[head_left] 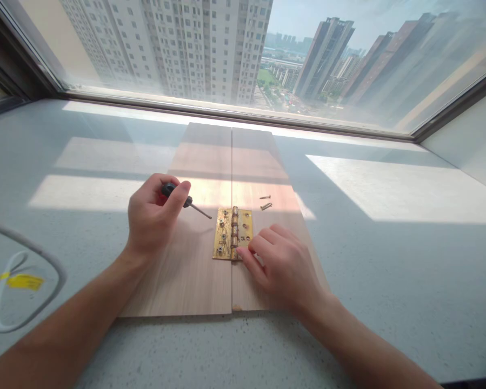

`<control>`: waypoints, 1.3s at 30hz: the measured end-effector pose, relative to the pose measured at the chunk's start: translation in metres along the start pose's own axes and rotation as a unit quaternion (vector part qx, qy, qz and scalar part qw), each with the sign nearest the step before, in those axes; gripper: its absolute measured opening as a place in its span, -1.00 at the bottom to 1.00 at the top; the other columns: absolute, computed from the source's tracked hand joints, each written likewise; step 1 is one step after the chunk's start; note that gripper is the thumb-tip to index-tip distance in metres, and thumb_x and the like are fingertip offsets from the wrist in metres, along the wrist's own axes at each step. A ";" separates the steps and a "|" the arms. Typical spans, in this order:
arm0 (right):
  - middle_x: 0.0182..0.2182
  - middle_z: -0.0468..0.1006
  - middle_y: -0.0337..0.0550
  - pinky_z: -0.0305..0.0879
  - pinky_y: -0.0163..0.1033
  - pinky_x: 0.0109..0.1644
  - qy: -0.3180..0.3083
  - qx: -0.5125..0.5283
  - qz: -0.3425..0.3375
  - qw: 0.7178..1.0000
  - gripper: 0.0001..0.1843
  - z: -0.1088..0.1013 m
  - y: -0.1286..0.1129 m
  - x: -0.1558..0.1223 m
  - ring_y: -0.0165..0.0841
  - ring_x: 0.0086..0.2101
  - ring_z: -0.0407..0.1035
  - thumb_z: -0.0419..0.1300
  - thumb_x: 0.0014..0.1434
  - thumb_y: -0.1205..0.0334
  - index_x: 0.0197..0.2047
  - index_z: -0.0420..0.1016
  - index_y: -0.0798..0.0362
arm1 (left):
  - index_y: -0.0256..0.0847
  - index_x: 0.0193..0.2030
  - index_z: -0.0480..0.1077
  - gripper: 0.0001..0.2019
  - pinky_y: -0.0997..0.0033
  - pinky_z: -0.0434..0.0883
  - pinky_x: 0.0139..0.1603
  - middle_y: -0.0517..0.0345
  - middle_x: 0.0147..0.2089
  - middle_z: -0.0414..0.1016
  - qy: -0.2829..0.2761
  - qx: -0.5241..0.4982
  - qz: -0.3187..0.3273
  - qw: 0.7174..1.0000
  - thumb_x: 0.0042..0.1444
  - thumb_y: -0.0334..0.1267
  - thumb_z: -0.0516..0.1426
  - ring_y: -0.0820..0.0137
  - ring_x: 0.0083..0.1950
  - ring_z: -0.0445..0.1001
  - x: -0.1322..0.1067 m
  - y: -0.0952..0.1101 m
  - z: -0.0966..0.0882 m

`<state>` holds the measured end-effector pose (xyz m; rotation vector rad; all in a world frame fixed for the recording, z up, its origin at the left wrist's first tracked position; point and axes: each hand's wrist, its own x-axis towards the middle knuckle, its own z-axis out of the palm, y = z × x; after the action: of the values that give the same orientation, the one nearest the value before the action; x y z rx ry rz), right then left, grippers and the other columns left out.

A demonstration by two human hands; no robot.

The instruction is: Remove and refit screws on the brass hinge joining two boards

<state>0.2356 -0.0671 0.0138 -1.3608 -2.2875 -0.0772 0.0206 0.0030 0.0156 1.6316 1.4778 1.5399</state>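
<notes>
The screwdriver (181,201) lies slantwise in the left hand (151,216) — its long axis runs from the dark handle at the far left to the thin metal tip at the near right, and the tip points at the far left corner of the brass hinge (232,234), stopping just short of it. The left fingers are curled tight around the handle, thumb over the top, so most of the handle is hidden; only its black end and a touch of red show.

The hinge lies flat with its knuckle running near to far, right along the seam between two pale wooden boards (210,227) laid side by side. The right hand (281,259) rests on the right board, its fingers together and extended, the fingertips pressing on the hinge's near right edge and covering part of that leaf. The hand grips nothing.

The left leaf has screw heads in its holes; how many the right leaf holds is hard to make out. Two loose screws (265,202) lie on the right board, just beyond the hinge.

The boards sit on a speckled grey sill (388,281) — smooth, stone-like — below a wide window (243,48). At the far left a white and grey cable (19,281) with a yellow tag loops, cut off by the picture's edge.
</notes>
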 end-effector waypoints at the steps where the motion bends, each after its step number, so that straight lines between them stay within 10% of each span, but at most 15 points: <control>1: -0.57 0.35 -0.17 0.01 -0.20 -0.41 0.003 -0.005 -0.010 1.000 -0.64 0.000 -0.001 -0.001 -0.34 -0.47 0.13 0.09 0.27 0.25 -0.58 0.30 0.05 | -0.14 -0.35 0.36 -0.85 0.51 0.26 -0.62 0.27 -0.52 0.34 -0.005 -0.012 -0.004 1.000 0.15 -0.14 0.19 0.51 -0.52 0.35 0.000 -0.003 0.000; 17: -0.29 0.51 -0.01 0.30 -0.16 -0.26 -0.017 0.147 -0.071 0.987 -0.74 -0.013 0.018 -0.004 -0.28 -0.27 0.28 0.03 0.21 0.52 -0.14 0.50 0.18 | -0.16 -0.10 0.45 -0.80 0.45 0.47 -0.46 0.15 -0.28 0.56 -0.066 0.000 0.134 0.989 0.13 -0.24 0.22 0.42 -0.33 0.56 0.019 0.009 0.016; 26: -0.38 0.63 -0.22 0.31 -0.22 -0.34 0.062 0.175 0.334 0.924 -0.85 -0.007 0.081 0.006 -0.33 -0.42 0.43 0.23 0.12 0.16 -0.29 0.62 -0.02 | -0.27 -0.12 0.45 -0.79 0.58 0.37 -0.59 0.18 -0.38 0.56 -0.059 0.058 0.277 0.957 0.11 -0.29 0.26 0.55 -0.48 0.43 0.018 -0.002 0.018; 39: -0.35 0.61 -0.24 0.28 -0.21 -0.25 0.040 0.155 0.265 0.951 -0.83 0.008 0.090 0.005 -0.36 -0.39 0.40 0.21 0.16 0.14 -0.29 0.60 -0.01 | -0.21 -0.19 0.45 -0.81 0.56 0.32 -0.56 0.23 -0.41 0.53 -0.049 0.180 0.466 0.865 0.08 -0.22 0.29 0.55 -0.50 0.43 0.024 0.005 0.011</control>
<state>0.3062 -0.0151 -0.0081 -1.7039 -1.7071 0.3792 0.0276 0.0265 0.0271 2.8783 0.9622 1.6059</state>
